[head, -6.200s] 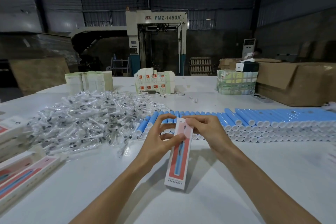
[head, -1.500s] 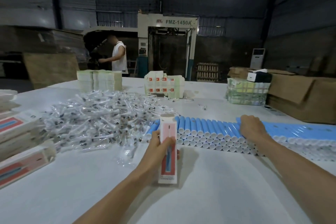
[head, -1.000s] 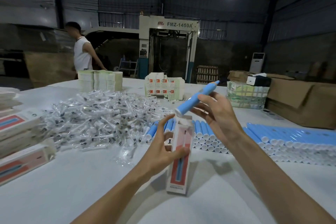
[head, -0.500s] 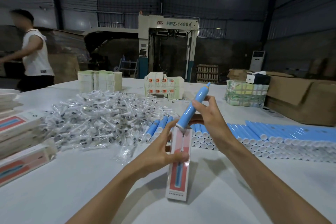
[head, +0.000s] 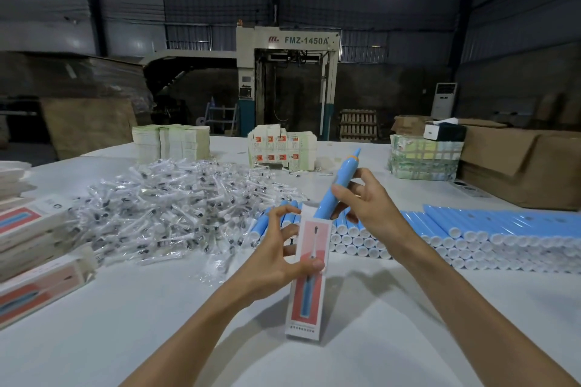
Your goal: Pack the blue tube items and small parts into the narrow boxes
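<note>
Blue tube (head: 347,168) tip at narrow box (head: 306,302) mouth, seemingly; machine (head: 251,72): FMZ-1450A

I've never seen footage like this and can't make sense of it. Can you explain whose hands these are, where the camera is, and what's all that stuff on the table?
No machine is working here. A person wears a camera on their head, so you look forward and down over their own arms. The left hand grips a narrow box, held roughly upright. The right hand holds a blue tube, tilted, with its lower end at the box's open top. On the white table behind the hands lie a pile of small parts in clear bags and a long stack of blue tubes. More narrow boxes lie stacked at the left.
</note>
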A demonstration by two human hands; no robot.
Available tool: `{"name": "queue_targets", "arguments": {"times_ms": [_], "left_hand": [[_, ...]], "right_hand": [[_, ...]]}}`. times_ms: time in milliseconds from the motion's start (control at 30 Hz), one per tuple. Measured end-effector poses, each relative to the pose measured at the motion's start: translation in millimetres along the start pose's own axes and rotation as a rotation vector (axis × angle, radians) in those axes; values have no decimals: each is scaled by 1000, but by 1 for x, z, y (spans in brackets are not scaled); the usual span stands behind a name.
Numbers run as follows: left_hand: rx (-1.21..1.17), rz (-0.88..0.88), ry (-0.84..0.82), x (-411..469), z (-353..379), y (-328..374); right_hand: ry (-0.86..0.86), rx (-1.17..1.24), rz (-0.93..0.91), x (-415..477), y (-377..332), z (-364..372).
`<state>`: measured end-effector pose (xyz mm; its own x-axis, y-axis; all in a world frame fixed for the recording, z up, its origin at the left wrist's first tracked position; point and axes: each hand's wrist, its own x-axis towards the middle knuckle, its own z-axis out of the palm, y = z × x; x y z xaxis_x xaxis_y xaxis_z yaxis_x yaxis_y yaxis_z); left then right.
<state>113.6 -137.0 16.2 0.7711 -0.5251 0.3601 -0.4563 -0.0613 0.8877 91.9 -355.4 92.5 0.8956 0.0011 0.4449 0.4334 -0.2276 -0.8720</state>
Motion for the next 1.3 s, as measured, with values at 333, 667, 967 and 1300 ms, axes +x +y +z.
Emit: {"name": "queue_targets", "arguments": {"times_ms": [333, 667, 967, 1300], "left_hand": [[32, 20, 73, 0, 0, -4], [98, 26, 142, -5, -16, 5], [262, 6, 554, -43, -108, 18], [244, -47, 670, -75, -154, 8]], "right_hand": [[-164, -319, 22, 3, -9, 2], [-16, -216, -187, -11, 24, 41], [-239, -634, -296, 1, 65, 131], [-599, -1302, -872, 23, 95, 191]]}}
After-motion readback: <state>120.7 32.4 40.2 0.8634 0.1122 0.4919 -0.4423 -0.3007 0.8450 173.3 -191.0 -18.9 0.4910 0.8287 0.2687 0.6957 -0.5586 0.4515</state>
